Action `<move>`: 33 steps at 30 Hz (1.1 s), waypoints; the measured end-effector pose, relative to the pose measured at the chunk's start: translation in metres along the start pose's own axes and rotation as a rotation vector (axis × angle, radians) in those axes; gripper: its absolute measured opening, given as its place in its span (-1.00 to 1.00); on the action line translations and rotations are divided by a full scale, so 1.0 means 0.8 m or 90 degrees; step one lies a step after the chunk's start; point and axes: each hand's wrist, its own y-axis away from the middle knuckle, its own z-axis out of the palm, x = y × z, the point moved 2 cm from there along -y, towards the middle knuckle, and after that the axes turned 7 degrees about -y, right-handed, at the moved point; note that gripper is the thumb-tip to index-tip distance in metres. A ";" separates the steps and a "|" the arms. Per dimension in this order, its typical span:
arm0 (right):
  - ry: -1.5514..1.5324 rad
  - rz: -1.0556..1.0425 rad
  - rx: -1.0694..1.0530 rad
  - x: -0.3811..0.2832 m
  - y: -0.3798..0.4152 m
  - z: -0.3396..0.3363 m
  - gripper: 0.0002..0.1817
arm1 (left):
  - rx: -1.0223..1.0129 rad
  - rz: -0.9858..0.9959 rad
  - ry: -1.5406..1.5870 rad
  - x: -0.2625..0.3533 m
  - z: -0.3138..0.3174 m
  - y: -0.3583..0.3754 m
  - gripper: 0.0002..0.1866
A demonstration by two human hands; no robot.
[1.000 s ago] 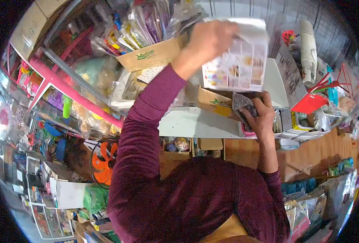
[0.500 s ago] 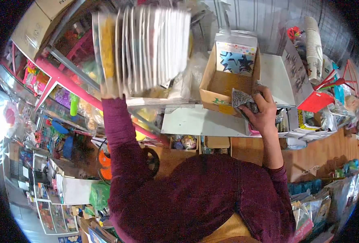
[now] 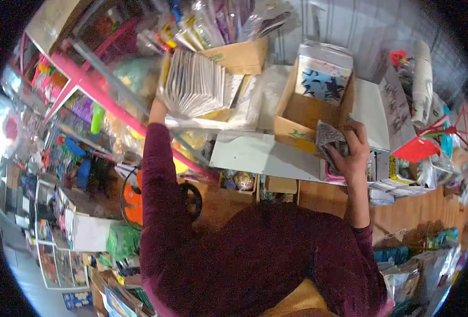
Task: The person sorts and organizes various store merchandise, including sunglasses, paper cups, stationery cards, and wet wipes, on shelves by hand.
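My left hand point(image 3: 158, 107) grips the left end of a fanned stack of white cards point(image 3: 198, 82), or similar flat paper pieces. A yellow piece shows at the end of the stack by my fingers, which are partly hidden. Under and beside the stack is a white tray-like box point(image 3: 252, 119) with more flat pieces in it. My right hand point(image 3: 354, 150) is closed around a crumpled grey cloth point(image 3: 329, 137) at the near right corner of an open cardboard box point(image 3: 292, 127). A packet with dark blue stars point(image 3: 324, 84) stands upright at that box's far end.
Behind the stack stands a cardboard box point(image 3: 239, 57) of plastic-wrapped items. A pink and grey metal frame point(image 3: 107, 103) runs along the left. Stacked paper cups point(image 3: 422, 84) and a red item point(image 3: 416, 149) are at right. A white shelf edge point(image 3: 268, 156) lies in front.
My left hand has brought the stack of cards down and nearer to the white box; its cards now lean and fan out. My right hand still holds the cloth by the cardboard box. The view has shifted slightly.
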 end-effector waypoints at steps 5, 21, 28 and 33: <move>0.013 0.012 0.015 0.002 0.002 0.002 -0.56 | -0.009 0.009 -0.044 -0.007 -0.009 -0.028 -0.70; -0.003 0.013 0.020 0.002 0.005 0.004 -0.58 | 0.091 0.103 -0.258 -0.029 -0.028 -0.042 -0.70; -0.013 0.037 0.009 0.005 0.008 0.005 -0.58 | -0.182 0.161 -0.432 -0.019 -0.051 -0.101 -0.65; -0.009 0.013 0.016 0.004 0.006 0.003 -0.51 | -0.141 0.013 -0.350 -0.028 -0.042 -0.099 -0.55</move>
